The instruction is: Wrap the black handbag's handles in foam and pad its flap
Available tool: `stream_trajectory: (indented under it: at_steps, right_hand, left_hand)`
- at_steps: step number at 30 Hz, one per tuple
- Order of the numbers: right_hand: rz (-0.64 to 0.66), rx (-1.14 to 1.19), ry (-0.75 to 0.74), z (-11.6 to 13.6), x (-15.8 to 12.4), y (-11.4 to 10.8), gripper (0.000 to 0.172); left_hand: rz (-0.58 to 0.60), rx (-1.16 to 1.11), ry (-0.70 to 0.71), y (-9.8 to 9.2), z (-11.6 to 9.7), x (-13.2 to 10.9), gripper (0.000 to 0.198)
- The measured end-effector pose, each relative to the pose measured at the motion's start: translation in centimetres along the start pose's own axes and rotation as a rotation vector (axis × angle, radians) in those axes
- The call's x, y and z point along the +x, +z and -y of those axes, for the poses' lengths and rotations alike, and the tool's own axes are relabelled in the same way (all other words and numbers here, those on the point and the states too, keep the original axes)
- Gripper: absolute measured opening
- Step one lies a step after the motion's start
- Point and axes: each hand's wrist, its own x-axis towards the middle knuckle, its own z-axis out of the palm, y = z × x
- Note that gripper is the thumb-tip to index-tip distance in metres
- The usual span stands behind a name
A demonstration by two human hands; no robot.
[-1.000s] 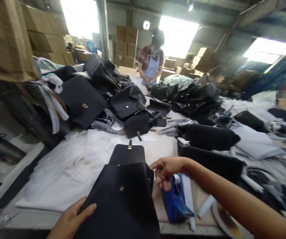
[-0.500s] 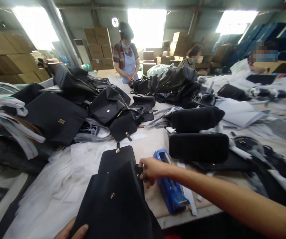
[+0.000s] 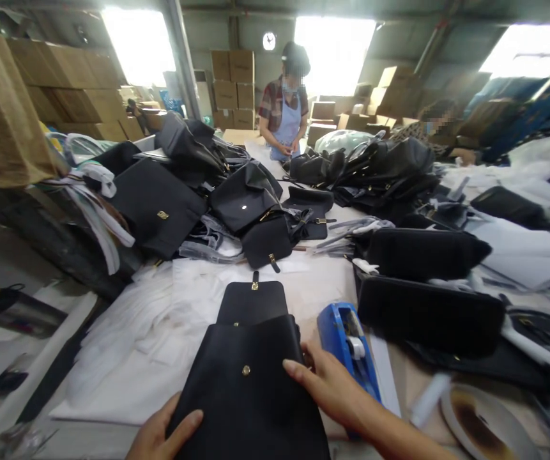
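One black bag (image 3: 250, 396) stood at the near edge of the table (image 3: 322, 278), between the person's hands. The left hand (image 3: 167, 431) was clamped on its left side, thumb on the front. The right hand (image 3: 325, 377) gripped the right side near the top, thumb also on the front, its other fingers partly hidden. The flap (image 3: 250, 303) lay open beyond the bag, its gold buckle (image 3: 255, 285) at the far end. A blue tape dispenser (image 3: 339, 338) was just beside the right hand. White sheets (image 3: 126, 358) were spread left of the bag.
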Motion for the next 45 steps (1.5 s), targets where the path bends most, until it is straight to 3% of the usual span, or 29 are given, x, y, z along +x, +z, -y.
stream_trajectory:
  at_steps: [3,7,11,15,17,19,21,23,25,32,39,45]
  right_hand:
    - [0.001,0.229,0.011,-1.4,1.8,1.0,0.041]
    - [0.053,0.561,0.091,-2.6,2.1,1.8,0.051]
    - [-0.012,0.535,0.103,-3.7,1.8,2.2,0.06]
    - [-0.207,0.018,0.013,-4.4,1.4,2.7,0.055]
    - [-0.395,-0.356,-0.168,-4.0,1.0,3.1,0.057]
    - [-0.559,-0.74,-0.449,-3.3,0.7,3.5,0.059]
    - [-0.555,-1.048,-0.696,-2.8,0.7,4.0,0.064]
    - [-0.462,-1.219,-0.789,-2.9,1.2,4.6,0.061]
    - [-0.425,-1.257,-0.771,-3.5,1.8,5.0,0.054]
    - [-0.405,-1.145,-0.622,-5.9,2.8,5.7,0.071]
    - [-0.357,-1.067,-0.539,-7.1,3.4,5.9,0.071]
    - [-0.206,-0.925,-0.383,-6.8,3.9,5.8,0.065]
  left_hand:
    - [-0.055,0.05,0.052,0.2,0.1,0.2,0.053]
    - [-0.038,0.199,0.111,0.3,1.1,0.3,0.051]
    - [-0.141,0.409,0.248,0.6,1.8,0.1,0.063]
    - [-0.221,0.883,0.55,1.3,-0.8,-0.3,0.075]
    - [-0.179,1.082,0.668,1.9,-2.6,-0.4,0.076]
    - [-0.119,1.191,0.725,2.7,-3.9,-0.4,0.078]
    - [-0.068,1.24,0.721,3.4,-4.2,-0.2,0.079]
    - [-0.043,1.265,0.675,4.0,-3.8,0.0,0.082]
    - [-0.044,1.278,0.622,4.4,-3.2,0.2,0.085]
    - [-0.022,1.293,0.527,5.0,-2.6,1.2,0.088]
    - [-0.007,1.322,0.587,5.1,-2.4,1.5,0.085]
    - [-0.01,1.359,0.572,5.3,-2.4,2.2,0.085]
